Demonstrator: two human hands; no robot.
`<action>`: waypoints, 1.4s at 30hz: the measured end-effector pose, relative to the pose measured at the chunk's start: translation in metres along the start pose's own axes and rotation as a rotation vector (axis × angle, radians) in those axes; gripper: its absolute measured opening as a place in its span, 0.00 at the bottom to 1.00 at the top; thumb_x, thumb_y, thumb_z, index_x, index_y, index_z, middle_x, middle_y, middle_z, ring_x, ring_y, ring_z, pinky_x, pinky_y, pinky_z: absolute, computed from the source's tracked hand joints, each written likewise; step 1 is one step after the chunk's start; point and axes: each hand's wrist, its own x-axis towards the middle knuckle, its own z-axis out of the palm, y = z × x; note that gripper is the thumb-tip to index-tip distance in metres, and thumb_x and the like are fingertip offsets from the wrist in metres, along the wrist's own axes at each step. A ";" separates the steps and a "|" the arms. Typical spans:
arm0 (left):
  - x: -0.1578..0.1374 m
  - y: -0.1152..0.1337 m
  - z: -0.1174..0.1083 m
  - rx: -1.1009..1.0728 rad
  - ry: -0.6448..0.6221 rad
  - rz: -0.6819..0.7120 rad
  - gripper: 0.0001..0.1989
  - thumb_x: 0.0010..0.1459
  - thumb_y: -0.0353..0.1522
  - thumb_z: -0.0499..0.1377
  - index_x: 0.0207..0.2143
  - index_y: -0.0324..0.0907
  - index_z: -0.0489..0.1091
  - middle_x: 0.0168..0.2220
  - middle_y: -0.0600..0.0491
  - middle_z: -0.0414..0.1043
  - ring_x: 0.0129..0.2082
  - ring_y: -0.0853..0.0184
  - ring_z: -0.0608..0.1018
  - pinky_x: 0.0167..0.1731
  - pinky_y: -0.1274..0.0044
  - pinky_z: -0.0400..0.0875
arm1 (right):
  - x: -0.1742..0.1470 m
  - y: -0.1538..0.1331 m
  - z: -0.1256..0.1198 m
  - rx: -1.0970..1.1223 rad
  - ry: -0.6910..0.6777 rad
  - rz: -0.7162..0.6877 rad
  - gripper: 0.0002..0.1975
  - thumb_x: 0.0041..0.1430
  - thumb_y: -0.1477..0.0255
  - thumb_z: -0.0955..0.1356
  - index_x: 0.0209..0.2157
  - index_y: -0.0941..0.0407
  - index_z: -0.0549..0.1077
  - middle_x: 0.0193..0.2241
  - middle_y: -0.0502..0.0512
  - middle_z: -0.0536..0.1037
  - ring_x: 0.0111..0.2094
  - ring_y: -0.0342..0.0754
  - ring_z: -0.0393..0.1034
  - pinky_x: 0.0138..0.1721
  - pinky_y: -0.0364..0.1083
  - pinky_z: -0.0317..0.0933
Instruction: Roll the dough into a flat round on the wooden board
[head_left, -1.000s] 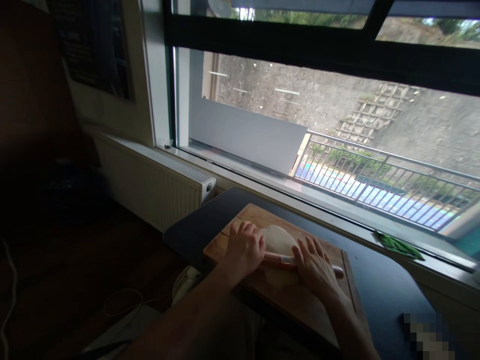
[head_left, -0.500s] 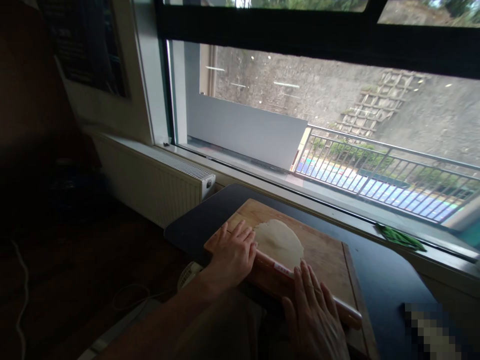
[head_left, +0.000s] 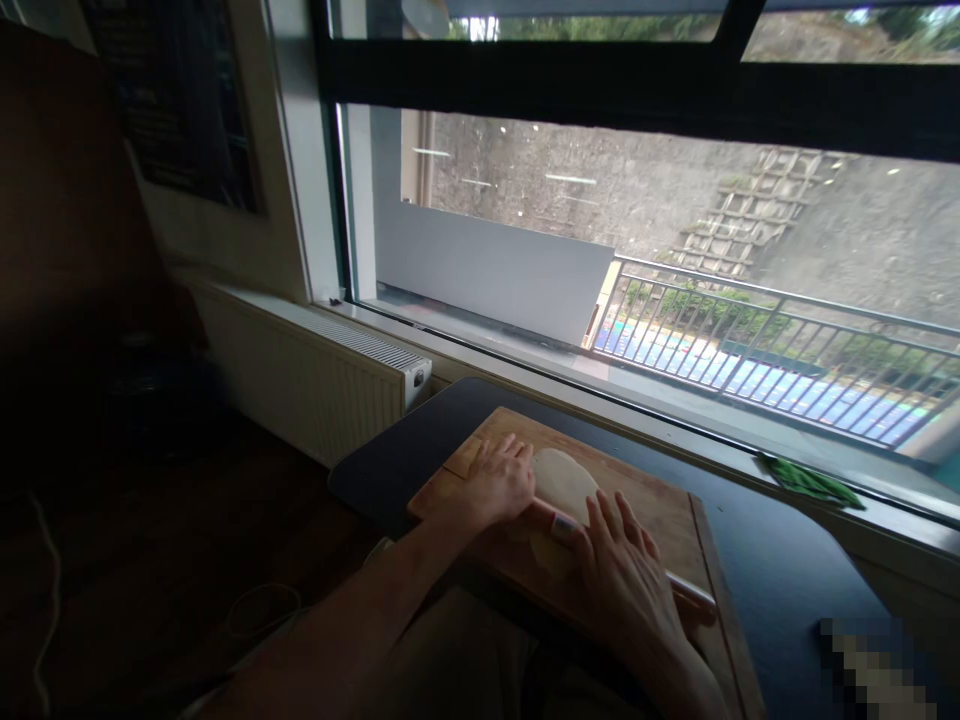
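Observation:
A wooden rolling pin [head_left: 541, 513] with a small label lies slantwise across a flattened sheet of dough [head_left: 564, 482] on a wooden board [head_left: 667, 515]. My left hand [head_left: 495, 482] rests palm down on the pin's far-left end, its fingers reaching forward over it. Farther right, my right hand [head_left: 626, 560] presses on the pin with fingers stretched out and spread. The pin's right end sticks out past that hand. Dough shows on both sides of the pin; part of it is hidden under the pin and my right hand.
The board sits on a dark table [head_left: 772, 560] with rounded corners. A green cloth [head_left: 810, 482] lies on the windowsill [head_left: 637, 425] behind. To the left stands a white radiator [head_left: 330, 375]. A pixelated object [head_left: 885, 670] is at the table's lower right.
Both hands have moved forward, rolling the pin away from me over the dough. Some dough now shows on the near side of the pin. The view has tilted slightly up.

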 end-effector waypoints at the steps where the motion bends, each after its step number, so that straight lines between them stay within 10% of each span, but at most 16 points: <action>1: -0.014 -0.002 0.001 -0.007 0.024 0.020 0.22 0.61 0.32 0.44 0.56 0.38 0.60 0.57 0.46 0.62 0.60 0.59 0.57 0.58 0.61 0.49 | -0.014 -0.003 0.003 -0.019 0.038 -0.042 0.28 0.64 0.61 0.52 0.60 0.61 0.57 0.61 0.59 0.54 0.63 0.56 0.39 0.57 0.60 0.48; 7: -0.073 -0.008 -0.009 0.018 0.112 0.066 0.22 0.61 0.32 0.43 0.56 0.36 0.61 0.57 0.47 0.62 0.61 0.60 0.56 0.60 0.62 0.45 | -0.056 0.010 -0.007 -0.005 0.169 -0.194 0.21 0.64 0.66 0.54 0.54 0.57 0.65 0.58 0.56 0.62 0.61 0.54 0.48 0.52 0.56 0.60; 15: -0.044 0.024 0.003 -0.037 0.072 0.052 0.26 0.59 0.32 0.47 0.59 0.37 0.55 0.58 0.44 0.60 0.58 0.60 0.61 0.56 0.67 0.57 | -0.047 0.033 -0.001 -0.081 0.226 -0.219 0.19 0.62 0.66 0.57 0.52 0.55 0.65 0.58 0.58 0.61 0.62 0.57 0.45 0.50 0.56 0.63; 26: -0.023 0.031 0.014 0.035 0.209 0.052 0.27 0.62 0.36 0.43 0.63 0.39 0.48 0.61 0.45 0.53 0.62 0.56 0.52 0.58 0.54 0.44 | -0.021 0.026 -0.017 -0.003 0.065 -0.159 0.19 0.65 0.65 0.53 0.50 0.53 0.67 0.55 0.56 0.66 0.63 0.56 0.41 0.57 0.60 0.49; 34: -0.067 0.025 0.004 0.051 0.217 0.159 0.24 0.63 0.36 0.43 0.62 0.43 0.51 0.61 0.49 0.55 0.63 0.60 0.52 0.60 0.59 0.43 | -0.051 0.025 -0.008 0.101 0.173 -0.362 0.16 0.62 0.72 0.59 0.51 0.55 0.66 0.55 0.55 0.66 0.63 0.55 0.40 0.57 0.58 0.52; 42: -0.001 0.026 0.017 -0.007 0.071 0.069 0.27 0.63 0.41 0.42 0.62 0.41 0.49 0.61 0.45 0.55 0.63 0.55 0.51 0.58 0.54 0.42 | -0.008 0.025 -0.023 0.276 0.190 -0.333 0.14 0.63 0.78 0.57 0.30 0.55 0.72 0.39 0.53 0.74 0.59 0.50 0.52 0.56 0.53 0.53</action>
